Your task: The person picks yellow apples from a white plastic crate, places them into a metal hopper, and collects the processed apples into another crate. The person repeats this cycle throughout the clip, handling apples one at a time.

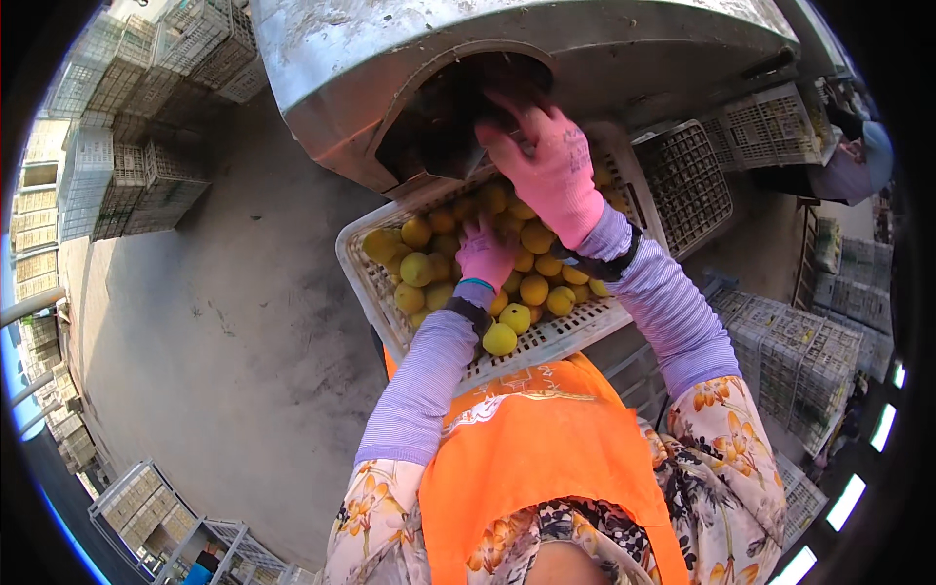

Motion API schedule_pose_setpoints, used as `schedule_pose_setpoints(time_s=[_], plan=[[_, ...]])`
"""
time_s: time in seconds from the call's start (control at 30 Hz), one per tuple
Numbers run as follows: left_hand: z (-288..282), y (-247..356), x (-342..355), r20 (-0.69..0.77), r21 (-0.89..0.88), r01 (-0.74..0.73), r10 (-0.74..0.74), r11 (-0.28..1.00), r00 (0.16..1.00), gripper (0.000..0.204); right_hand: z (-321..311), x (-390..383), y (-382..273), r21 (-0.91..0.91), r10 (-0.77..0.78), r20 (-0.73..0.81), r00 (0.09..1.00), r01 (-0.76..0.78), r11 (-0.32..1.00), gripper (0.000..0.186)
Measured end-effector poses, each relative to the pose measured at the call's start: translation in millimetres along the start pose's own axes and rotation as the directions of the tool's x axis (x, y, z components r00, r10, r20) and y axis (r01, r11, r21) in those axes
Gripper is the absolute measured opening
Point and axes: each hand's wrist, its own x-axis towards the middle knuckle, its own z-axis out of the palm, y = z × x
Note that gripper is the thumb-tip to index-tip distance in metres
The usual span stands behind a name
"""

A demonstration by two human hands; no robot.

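My left hand [486, 255], in a pink glove, is down among round yellow-orange citrus-like fruits [533, 289] in a white plastic crate [575, 331]. Its fingertips are sunk between the fruits, so its grip is hidden. Above the crate's far side, my right hand [554, 171], also gloved in pink, reaches toward the dark rounded opening [429, 127] of a metal machine [331, 88]. Its thumb and fingers are spread, with no fruit visible between them. The fingertips fade into the shadow of the opening.
An openwork crate [687, 185] stands right of the fruit crate. More crates are stacked at the far left [132, 185] and on the right [790, 361]. Grey concrete floor [244, 341] stretches to my left. Another person [858, 161] is at the far right.
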Motion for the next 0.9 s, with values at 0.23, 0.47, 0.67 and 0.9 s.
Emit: schedule_pose_setpoints(time_s=[0.23,0.47,0.67,0.9], plan=[[53.9,-20.8,50.4,-0.227,0.080,-0.154,0.168,0.985,0.959,0.075,18.1,-120.1,138.7,-0.741,0.026,0.495,0.869,0.406,0.535,0.043],[42.6,-5.2,51.8,-0.176,0.290,0.078,-0.027,0.954,0.984,0.070,92.3,-120.1,182.3,-0.759,0.363,0.488,0.794,0.179,0.626,0.031],[-7.4,-30.9,43.9,0.020,-0.473,-0.074,0.095,0.878,0.995,0.074,41.3,-97.3,120.4,-0.694,0.307,0.528,0.792,0.195,0.693,0.048],[-90.1,-23.0,-59.2,0.279,-0.896,0.365,0.318,-0.255,0.906,0.060,-15.6,-127.3,49.1,0.632,0.313,0.474,0.823,-0.565,0.530,0.065]])
